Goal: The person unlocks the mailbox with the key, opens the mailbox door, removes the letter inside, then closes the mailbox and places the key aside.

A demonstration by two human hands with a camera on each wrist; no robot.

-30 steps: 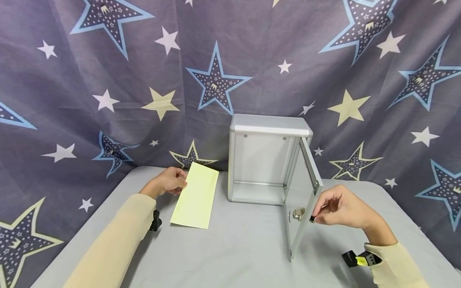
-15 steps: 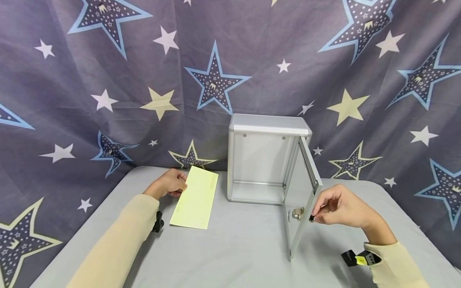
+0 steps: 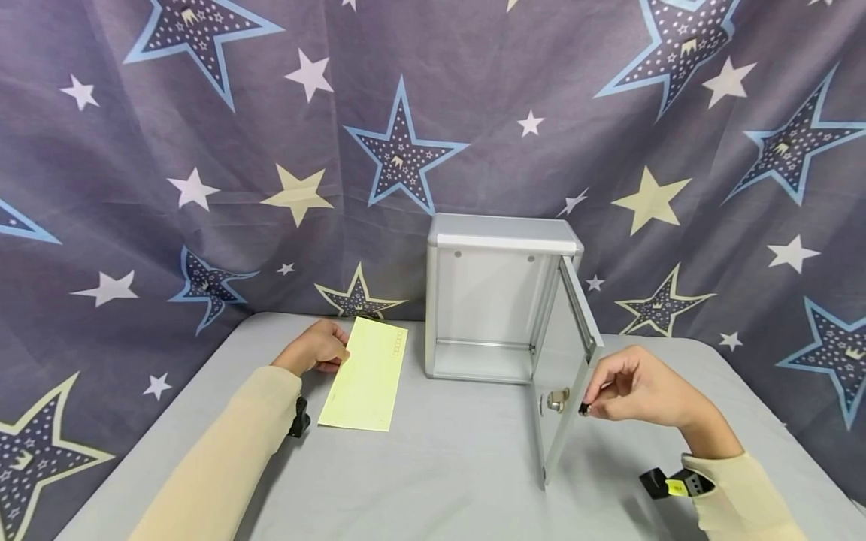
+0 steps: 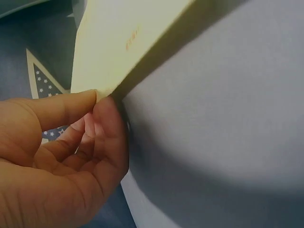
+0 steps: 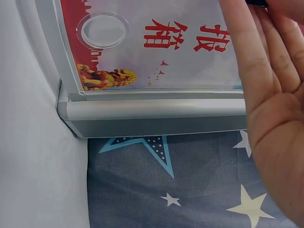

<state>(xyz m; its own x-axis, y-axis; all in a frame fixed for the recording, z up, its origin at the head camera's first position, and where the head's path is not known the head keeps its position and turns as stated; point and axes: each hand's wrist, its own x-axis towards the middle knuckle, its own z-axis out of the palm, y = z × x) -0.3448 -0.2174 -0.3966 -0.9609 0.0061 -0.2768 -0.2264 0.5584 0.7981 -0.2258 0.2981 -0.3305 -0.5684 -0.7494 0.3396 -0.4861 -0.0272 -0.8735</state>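
In the head view my left hand (image 3: pixel 316 347) pinches a pale yellow envelope (image 3: pixel 365 379) by its left edge, between thumb and index finger. A row of small printed boxes shows at the envelope's upper right. The left wrist view shows the thumb and finger gripping a corner of the envelope (image 4: pixel 121 52). To the right stands a silver metal mailbox (image 3: pixel 494 300) with its door (image 3: pixel 564 368) swung wide. A metal lock (image 3: pixel 558 400) sits on the door's inner face. My right hand (image 3: pixel 643 387) pinches a small black key (image 3: pixel 585 409) at the outer face, mostly hidden by the fingers.
The grey cloth-covered table (image 3: pixel 446 466) lies under everything. Close behind the mailbox hangs a star-patterned curtain (image 3: pixel 473 173). In the right wrist view, the door's printed front (image 5: pixel 156 61) carries red characters and a round clear window (image 5: pixel 103 31).
The envelope's top end has sunk slightly, and its face has tilted so the printed boxes show more clearly. The right hand stays at the door's key; the door holds its angle.
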